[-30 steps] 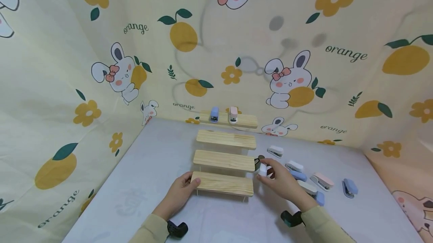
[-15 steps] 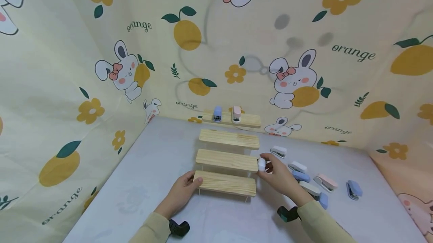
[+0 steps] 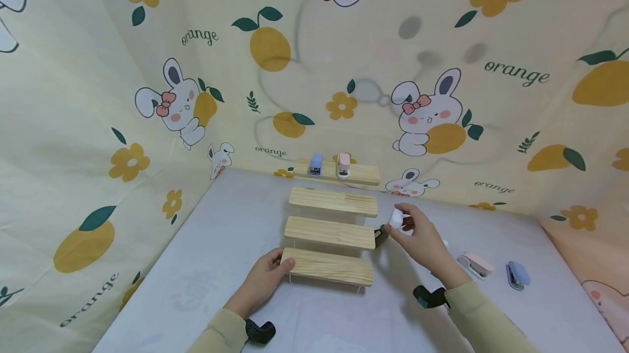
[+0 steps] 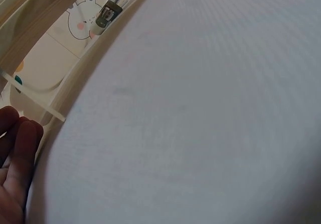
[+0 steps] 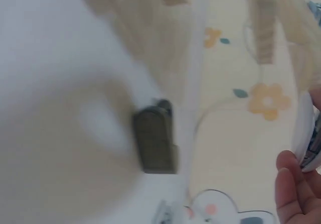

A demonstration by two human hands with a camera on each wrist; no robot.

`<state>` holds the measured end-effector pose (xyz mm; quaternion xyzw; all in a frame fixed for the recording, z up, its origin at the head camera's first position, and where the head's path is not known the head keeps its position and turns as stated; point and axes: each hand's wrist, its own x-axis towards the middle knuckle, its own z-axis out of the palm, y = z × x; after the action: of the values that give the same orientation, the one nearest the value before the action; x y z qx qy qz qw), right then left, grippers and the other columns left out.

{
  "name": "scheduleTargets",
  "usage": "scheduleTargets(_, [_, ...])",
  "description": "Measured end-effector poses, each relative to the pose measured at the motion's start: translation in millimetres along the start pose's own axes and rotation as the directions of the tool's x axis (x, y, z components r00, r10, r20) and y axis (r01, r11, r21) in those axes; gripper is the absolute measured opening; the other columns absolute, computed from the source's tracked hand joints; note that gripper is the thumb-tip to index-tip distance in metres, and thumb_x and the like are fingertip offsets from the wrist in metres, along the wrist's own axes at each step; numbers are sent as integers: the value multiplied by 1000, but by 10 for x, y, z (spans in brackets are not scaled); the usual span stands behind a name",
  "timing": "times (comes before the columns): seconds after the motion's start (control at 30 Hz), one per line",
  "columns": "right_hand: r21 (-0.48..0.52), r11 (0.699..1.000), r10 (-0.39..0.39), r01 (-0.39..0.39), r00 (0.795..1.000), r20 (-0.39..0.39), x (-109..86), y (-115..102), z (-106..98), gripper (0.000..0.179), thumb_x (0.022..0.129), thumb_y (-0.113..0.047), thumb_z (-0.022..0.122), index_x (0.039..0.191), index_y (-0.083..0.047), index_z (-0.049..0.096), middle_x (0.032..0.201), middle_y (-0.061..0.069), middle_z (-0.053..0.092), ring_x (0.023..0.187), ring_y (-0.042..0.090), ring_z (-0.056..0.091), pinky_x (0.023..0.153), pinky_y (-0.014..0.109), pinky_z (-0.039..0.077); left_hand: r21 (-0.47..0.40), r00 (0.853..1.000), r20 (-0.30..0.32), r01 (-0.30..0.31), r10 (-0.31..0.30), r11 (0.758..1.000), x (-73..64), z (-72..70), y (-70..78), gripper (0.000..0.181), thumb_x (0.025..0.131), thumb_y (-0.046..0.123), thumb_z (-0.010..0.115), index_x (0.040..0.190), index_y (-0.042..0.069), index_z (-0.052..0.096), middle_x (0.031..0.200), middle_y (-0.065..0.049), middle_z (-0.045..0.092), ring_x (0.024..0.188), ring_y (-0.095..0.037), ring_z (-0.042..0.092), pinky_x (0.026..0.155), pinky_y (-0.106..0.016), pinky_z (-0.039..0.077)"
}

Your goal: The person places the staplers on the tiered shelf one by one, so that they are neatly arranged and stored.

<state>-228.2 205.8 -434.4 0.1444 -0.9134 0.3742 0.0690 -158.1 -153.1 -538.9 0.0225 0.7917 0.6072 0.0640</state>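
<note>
With the thumb on top, my left hand (image 3: 262, 281) grips the left end of the lowest board on a stepped wooden display rack (image 3: 328, 267). My right hand (image 3: 425, 238) pinches a small white stapler (image 3: 395, 218) and holds it up just right of the rack's upper boards. Below that hand, a dark green stapler (image 3: 380, 235) lies on the table against the rack's right side; the right wrist view shows the dark green stapler (image 5: 155, 143) whole but blurred. On the top board stand a blue stapler (image 3: 316, 165) and a pink stapler (image 3: 343, 166).
To the right on the white-covered table (image 3: 206, 244) lie another pink stapler (image 3: 475, 264) and another blue stapler (image 3: 518, 275). My right hand and forearm hide most of the other staplers there. A patterned cloth backdrop (image 3: 304, 85) rises behind the rack.
My right hand brought the white stapler leftward to the rack's right side, then raised it away and to the right, uncovering the dark green stapler. My left hand keeps its grip on the lowest board.
</note>
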Motion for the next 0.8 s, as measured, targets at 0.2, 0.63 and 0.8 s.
scheduleTargets(0.2, [18,1000,-22,23,998,-62,165,-154,-207,62,92,-37,67,139,-6,42,114,12,55,98,27,57,72,34,51,13,1000,-9,7,-7,1000,-4,8,6,70,90,57,58,137,4,49,131,-10,57,123,-21,53,103,-39,43])
scheduleTargets(0.63, [130,985,-103,114,991,-88,695,-542,-316,60,91,-35,69,137,-8,43,120,7,53,102,23,53,85,37,48,-25,1000,9,14,-13,1000,-13,9,20,68,92,54,59,136,3,49,130,-10,58,119,-20,55,100,-37,45])
scheduleTargets(0.8, [135,980,-141,146,989,-43,816,-579,-283,58,91,-32,69,136,-5,44,119,8,55,105,23,51,89,40,44,-24,1000,8,9,-9,1000,-9,4,19,67,92,52,59,136,2,49,131,-11,58,120,-20,55,101,-36,45])
